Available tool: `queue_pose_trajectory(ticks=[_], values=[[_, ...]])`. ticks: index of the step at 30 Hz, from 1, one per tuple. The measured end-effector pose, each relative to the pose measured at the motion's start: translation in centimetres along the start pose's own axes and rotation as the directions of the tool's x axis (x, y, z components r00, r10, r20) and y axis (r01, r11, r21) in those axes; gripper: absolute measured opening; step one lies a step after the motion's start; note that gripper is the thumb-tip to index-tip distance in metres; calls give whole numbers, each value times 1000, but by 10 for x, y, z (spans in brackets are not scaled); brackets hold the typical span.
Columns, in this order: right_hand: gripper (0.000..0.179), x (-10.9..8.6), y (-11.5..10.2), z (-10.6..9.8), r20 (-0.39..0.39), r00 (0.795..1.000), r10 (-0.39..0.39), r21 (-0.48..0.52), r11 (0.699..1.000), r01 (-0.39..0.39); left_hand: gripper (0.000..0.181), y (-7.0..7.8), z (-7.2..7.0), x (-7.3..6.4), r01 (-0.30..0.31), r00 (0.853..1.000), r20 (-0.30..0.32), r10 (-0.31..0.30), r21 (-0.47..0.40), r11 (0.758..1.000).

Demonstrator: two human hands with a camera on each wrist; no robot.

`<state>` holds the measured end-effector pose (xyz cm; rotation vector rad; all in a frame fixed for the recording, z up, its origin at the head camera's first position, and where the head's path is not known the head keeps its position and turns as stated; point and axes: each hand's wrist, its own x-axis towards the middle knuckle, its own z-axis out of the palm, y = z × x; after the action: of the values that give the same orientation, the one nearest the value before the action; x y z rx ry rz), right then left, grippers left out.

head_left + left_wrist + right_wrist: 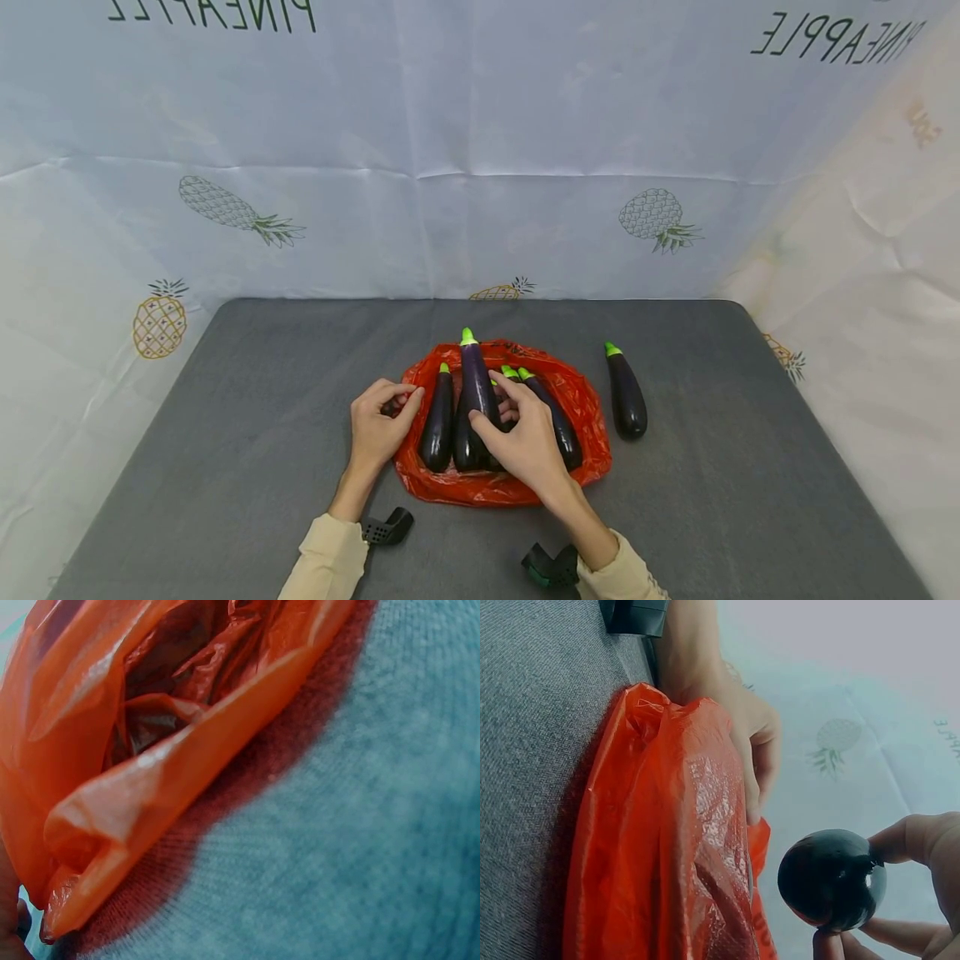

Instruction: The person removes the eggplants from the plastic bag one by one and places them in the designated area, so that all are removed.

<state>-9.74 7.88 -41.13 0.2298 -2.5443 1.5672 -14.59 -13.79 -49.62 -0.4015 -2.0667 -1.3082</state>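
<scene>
A red plastic bag [596,408] lies spread with its mouth up, several dark purple eggplants inside. My right hand [531,437] grips one eggplant [475,379] between thumb and fingers, its green stem end pointing away. The right wrist view shows this eggplant's round end [829,877] raised above the bag. At the bag's left rim, my left hand [378,423] pinches the plastic between thumb and fingers. The left wrist view shows the bag's folded edge [172,780] drawn toward that hand. Another eggplant [437,425] leans inside the left side, and one [558,417] lies at the right.
A single eggplant [627,396] lies on the grey tabletop [712,500], to the right of the bag. White cloth with a pineapple print [525,125] hangs behind the table and along its sides. Both wrists wear black camera mounts.
</scene>
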Motion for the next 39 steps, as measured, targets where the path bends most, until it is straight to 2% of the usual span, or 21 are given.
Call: queue_pose_trajectory(ticks=[17, 32, 35, 39], values=[[54, 0, 0, -2, -7, 1000, 5, -7, 1000, -5, 11, 4, 1, 3, -9, 1000, 0, 9, -18, 1000], [54, -2, 3, -4, -27, 999, -21, -13, 1000, 21, 9, -1, 0, -2, -30, 999, -12, 30, 3, 1000], [54, -2, 4, -6, -32, 999, -17, -16, 1000, 17, 8, 6, -1, 1, -23, 1000, -4, 23, 3, 1000], [54, -2, 4, -8, -42, 999, -14, -17, 1000, 13, 9, 7, -1, 1, -15, 1000, 4, 15, 1, 1000]])
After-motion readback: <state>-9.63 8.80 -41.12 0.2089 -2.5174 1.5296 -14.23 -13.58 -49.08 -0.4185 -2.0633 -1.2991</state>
